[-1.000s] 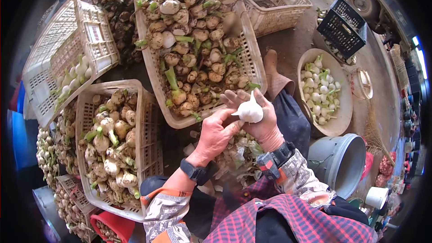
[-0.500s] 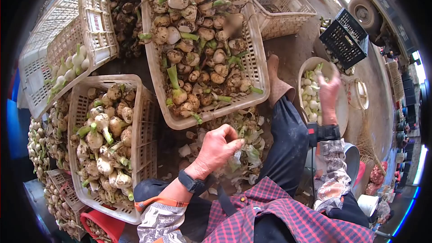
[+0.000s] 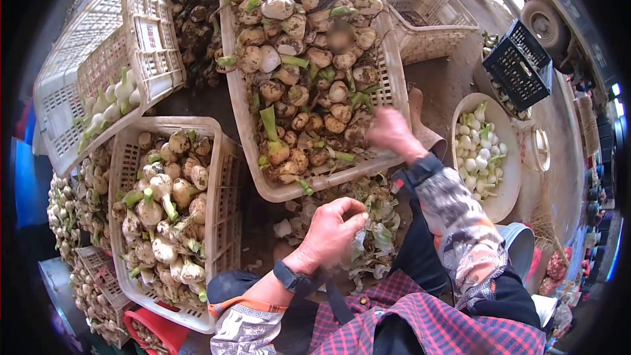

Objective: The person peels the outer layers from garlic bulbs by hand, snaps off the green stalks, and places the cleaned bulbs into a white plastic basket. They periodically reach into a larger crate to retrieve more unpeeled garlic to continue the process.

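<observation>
In the middle stands a cream plastic crate (image 3: 266,187) of soil-stained garlic bulbs (image 3: 338,113) with short green stems. My right hand (image 3: 393,133), smeared by motion, is over the crate's near right corner; its fingers cannot be made out. Below the crate my left hand (image 3: 330,231) is curled, thumb and fingertips drawn together, above a heap of peeled-off garlic skins (image 3: 378,233). Whether anything small is between those fingers is hidden. Farther right, a round pale basin (image 3: 507,187) holds cleaned white garlic bulbs (image 3: 478,148).
Another crate of garlic (image 3: 213,223) stands to the left, with a tilted white crate (image 3: 148,39) behind it. A black crate (image 3: 519,59) is at the upper right. A bare foot (image 3: 417,108) rests beside the central crate. A red bucket (image 3: 174,329) is at the lower left.
My right hand has moved left from above the basin to the central crate. My left hand stays curled in about the same place. The whole view has shifted slightly.
</observation>
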Demonstrator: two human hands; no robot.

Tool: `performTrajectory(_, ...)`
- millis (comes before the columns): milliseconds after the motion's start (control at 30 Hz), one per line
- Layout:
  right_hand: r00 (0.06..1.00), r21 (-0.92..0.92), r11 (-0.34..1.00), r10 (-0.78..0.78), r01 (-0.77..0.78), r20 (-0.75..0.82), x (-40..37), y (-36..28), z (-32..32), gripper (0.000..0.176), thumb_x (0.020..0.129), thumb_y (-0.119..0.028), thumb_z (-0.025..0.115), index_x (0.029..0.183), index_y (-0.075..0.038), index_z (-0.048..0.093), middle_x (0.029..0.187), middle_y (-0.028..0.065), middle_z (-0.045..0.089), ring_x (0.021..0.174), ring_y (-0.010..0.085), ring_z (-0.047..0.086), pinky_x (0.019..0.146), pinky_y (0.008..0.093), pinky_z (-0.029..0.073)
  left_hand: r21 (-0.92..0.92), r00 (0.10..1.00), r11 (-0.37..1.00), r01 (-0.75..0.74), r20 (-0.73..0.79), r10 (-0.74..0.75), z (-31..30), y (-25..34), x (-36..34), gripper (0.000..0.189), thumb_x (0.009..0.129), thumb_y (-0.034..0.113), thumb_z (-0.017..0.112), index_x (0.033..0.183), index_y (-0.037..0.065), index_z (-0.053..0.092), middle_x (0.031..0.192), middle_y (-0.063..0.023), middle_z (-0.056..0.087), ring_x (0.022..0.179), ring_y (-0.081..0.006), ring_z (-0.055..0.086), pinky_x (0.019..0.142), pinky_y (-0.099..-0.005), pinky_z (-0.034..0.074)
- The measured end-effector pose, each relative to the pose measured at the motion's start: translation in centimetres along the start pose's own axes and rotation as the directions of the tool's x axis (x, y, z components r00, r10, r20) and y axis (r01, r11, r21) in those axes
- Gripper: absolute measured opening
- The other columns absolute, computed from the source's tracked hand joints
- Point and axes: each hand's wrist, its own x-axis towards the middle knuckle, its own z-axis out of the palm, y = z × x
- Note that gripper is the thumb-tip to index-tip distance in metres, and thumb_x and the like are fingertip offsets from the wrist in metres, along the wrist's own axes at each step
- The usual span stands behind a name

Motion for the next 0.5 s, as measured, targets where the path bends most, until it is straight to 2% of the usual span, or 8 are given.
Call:
performTrajectory(33,0.968,0.274,0.954,-0.053,0.122,-0.243,-1.5,-0.3,-1.2,0.036,0.068,-0.012,0.067,0.1,0.005,0.063,0.091,0.0198,0.066,0.091,0.0258,0.064,0.079,0.0364,0.051,-0.174,0.998,0.983,0.062,0.008,-0.061,0.2,0.0,0.1,0.032,0.089,0.021,0.062,0.112,-0.001,0.057,0.095,-0.0088,0.065,0.088,-0.0177,0.062,0.079,-0.0316,0.049)
performTrajectory(100,1.0,0.85,0.527,0.025,-0.014,0.001,-4.6,-2.6,-4.3,0.043,0.072,-0.01,0.071,0.11,0.003,0.057,0.103,0.0123,0.062,0.094,0.0177,0.062,0.081,0.0304,0.05,-0.47,0.984,0.865,0.175,0.067,-0.163,0.3,0.6,0.3,0.039,0.096,0.03,0.053,0.123,0.001,0.05,0.104,-0.0083,0.063,0.094,-0.0168,0.061,0.081,-0.0308,0.05)
performTrajectory(200,0.992,0.982,-0.144,-0.035,0.119,-0.125,-9.1,-5.2,-1.9,0.05,0.076,-0.006,0.073,0.119,0.001,0.05,0.113,0.011,0.059,0.099,0.0203,0.059,0.085,0.0315,0.051,-0.616,0.988,0.787,0.026,-0.105,-0.115,0.8,1.1,0.6,0.04,0.097,0.029,0.052,0.125,0.001,0.048,0.114,-0.007,0.06,0.102,-0.0141,0.058,0.082,-0.0283,0.049)
performTrajectory(233,0.978,0.945,-0.261,-0.014,0.196,-0.207,-10.6,-6.7,-0.9,0.051,0.076,-0.001,0.073,0.12,0.002,0.048,0.116,0.0126,0.057,0.102,0.0198,0.058,0.087,0.0321,0.051,-0.788,0.988,0.616,0.004,-0.09,-0.122,0.8,1.1,0.7,0.034,0.097,0.025,0.051,0.123,0.002,0.049,0.118,-0.0058,0.057,0.106,-0.0128,0.055,0.084,-0.0275,0.049)
performTrajectory(267,0.968,0.932,-0.265,0.008,0.245,-0.252,-12.1,-7.9,-0.2,0.054,0.075,-0.001,0.075,0.121,0.0,0.047,0.119,0.0116,0.054,0.106,0.0197,0.057,0.089,0.0306,0.049,-0.815,0.988,0.577,-0.048,-0.125,-0.094,0.6,0.8,0.9,0.032,0.097,0.023,0.051,0.122,0.003,0.05,0.116,-0.0055,0.058,0.104,-0.013,0.056,0.083,-0.028,0.049)
performTrajectory(333,0.933,0.932,0.034,-0.005,0.36,-0.36,-14.2,-8.9,0.9,0.058,0.074,0.0,0.075,0.123,0.001,0.044,0.119,0.0096,0.053,0.108,0.0193,0.055,0.092,0.0304,0.046,-0.856,0.98,0.496,-0.146,-0.192,-0.043,0.0,0.2,1.1,0.028,0.097,0.02,0.05,0.12,0.003,0.051,0.113,-0.0048,0.059,0.101,-0.0134,0.058,0.082,-0.029,0.051)
performTrajectory(400,0.795,0.613,0.55,-0.171,0.567,-0.582,-15.1,-9.0,0.4,0.061,0.068,0.004,0.073,0.123,0.002,0.048,0.118,0.0139,0.054,0.11,0.0266,0.056,0.094,0.0334,0.045,-0.888,0.964,0.436,-0.148,-0.227,-0.135,-0.5,0.3,0.8,0.023,0.094,0.01,0.052,0.116,0.003,0.052,0.105,-0.0061,0.062,0.09,-0.0144,0.062,0.077,-0.0289,0.053)
performTrajectory(500,0.619,0.318,0.588,-0.424,0.743,-0.662,-15.5,-8.0,0.8,0.054,0.065,0.005,0.07,0.116,0.0,0.055,0.12,0.0184,0.054,0.111,0.0357,0.055,0.094,0.0408,0.046,-0.91,0.963,0.383,-0.156,-0.227,-0.147,-1.1,0.8,0.7,0.021,0.09,0.001,0.054,0.11,0.0,0.054,0.101,-0.0091,0.063,0.083,-0.017,0.064,0.074,-0.0298,0.054)
